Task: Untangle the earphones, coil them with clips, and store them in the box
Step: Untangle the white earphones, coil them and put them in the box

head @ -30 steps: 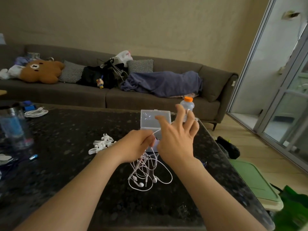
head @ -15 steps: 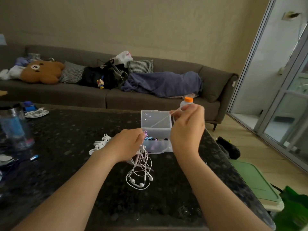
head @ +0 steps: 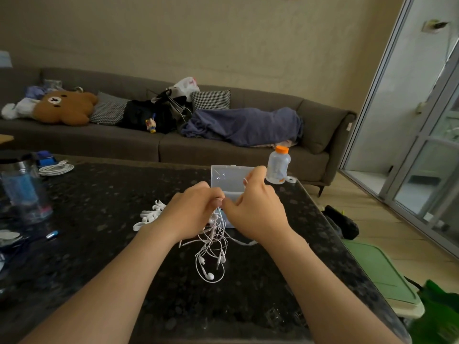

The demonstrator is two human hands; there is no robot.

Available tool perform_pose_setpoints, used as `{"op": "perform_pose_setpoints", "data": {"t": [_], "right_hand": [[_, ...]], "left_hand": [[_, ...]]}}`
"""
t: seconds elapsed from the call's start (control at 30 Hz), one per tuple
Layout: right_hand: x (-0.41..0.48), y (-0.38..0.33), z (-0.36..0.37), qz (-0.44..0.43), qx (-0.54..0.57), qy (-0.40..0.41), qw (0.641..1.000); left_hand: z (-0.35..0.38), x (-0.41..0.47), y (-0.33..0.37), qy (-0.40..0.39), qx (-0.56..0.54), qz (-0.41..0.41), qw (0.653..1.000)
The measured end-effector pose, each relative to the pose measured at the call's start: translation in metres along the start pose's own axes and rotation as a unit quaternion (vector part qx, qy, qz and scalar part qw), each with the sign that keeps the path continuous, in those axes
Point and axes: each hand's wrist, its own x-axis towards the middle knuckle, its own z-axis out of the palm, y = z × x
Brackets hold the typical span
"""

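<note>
Since half a second ago the right hand (head: 257,211) has dropped from its raised pull in front of the box and come in to meet the left hand (head: 192,212) at the centre of the frame. The strand it had drawn up taut is no longer stretched.

Both forearms reach in from the bottom corners and converge, with the backs of the hands facing the camera. The hands are together, thumb tips almost touching. The left hand's fingers are curled and grip the top of the white earphones (head: 213,252). The right hand pinches the cord just beside that grip, with a small white loop showing at its raised forefinger. Most likely the left hand anchors the bundle while the right works at a knot.

The earphones hang as a loose tangle below the hands, and their buds and lower loops rest on the dark speckled table (head: 99,219), just below centre. The untangling looks unfinished.

The clear plastic box (head: 228,177) stands open directly behind the hands, its lid upright. Its placement there suggests it is ready to take the finished coils. The white clips (head: 149,216) lie in a small heap left of the left wrist, untouched. An orange-capped bottle (head: 278,167) stands right of the box.
</note>
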Motion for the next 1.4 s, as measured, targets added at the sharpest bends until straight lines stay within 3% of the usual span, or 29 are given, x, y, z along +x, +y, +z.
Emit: {"op": "perform_pose_setpoints", "data": {"t": [0.27,0.4,0.5,0.57,0.67,0.73,0.8,0.9,1.07,1.17,1.27,1.4], "right_hand": [[-0.001,-0.002,-0.014,-0.034,-0.017,-0.003,0.999],[0.004,0.001,-0.011,-0.008,-0.077,-0.108,0.991],[0.005,0.002,-0.010,-0.002,0.044,-0.141,0.989],[0.003,-0.004,-0.018,0.005,0.177,-0.032,0.984],[0.001,-0.020,-0.030,-0.024,0.337,0.178,0.924],[0.000,-0.027,-0.032,-0.011,0.391,0.242,0.888],[-0.001,-0.031,-0.032,-0.003,0.422,0.242,0.873],[-0.004,-0.034,-0.023,-0.041,0.394,0.246,0.885],[-0.009,-0.039,-0.012,-0.171,0.213,0.313,0.910],[-0.005,-0.037,-0.014,-0.153,0.193,0.363,0.899],[0.002,-0.023,-0.013,-0.133,0.087,0.405,0.900],[0.008,-0.005,-0.007,-0.072,-0.018,0.382,0.921]], "left_hand": [[0.001,-0.001,-0.006,-0.025,-0.002,-0.012,1.000],[0.002,-0.003,-0.006,-0.018,-0.016,-0.009,1.000],[0.005,0.002,-0.010,-0.035,-0.005,-0.013,0.999],[0.006,0.003,-0.012,-0.048,-0.022,-0.012,0.999],[0.009,0.001,-0.017,-0.084,-0.014,0.011,0.996],[0.012,-0.001,-0.024,-0.109,-0.032,0.003,0.993],[0.016,-0.004,-0.029,-0.128,-0.045,-0.011,0.991],[0.018,-0.005,-0.029,-0.127,-0.066,-0.025,0.989],[0.014,-0.006,-0.014,-0.118,-0.155,-0.027,0.980],[0.006,-0.008,-0.007,-0.152,-0.213,-0.014,0.965],[-0.001,-0.008,-0.003,-0.178,-0.247,-0.039,0.952],[-0.004,-0.009,-0.002,-0.242,-0.330,-0.108,0.906]]}}
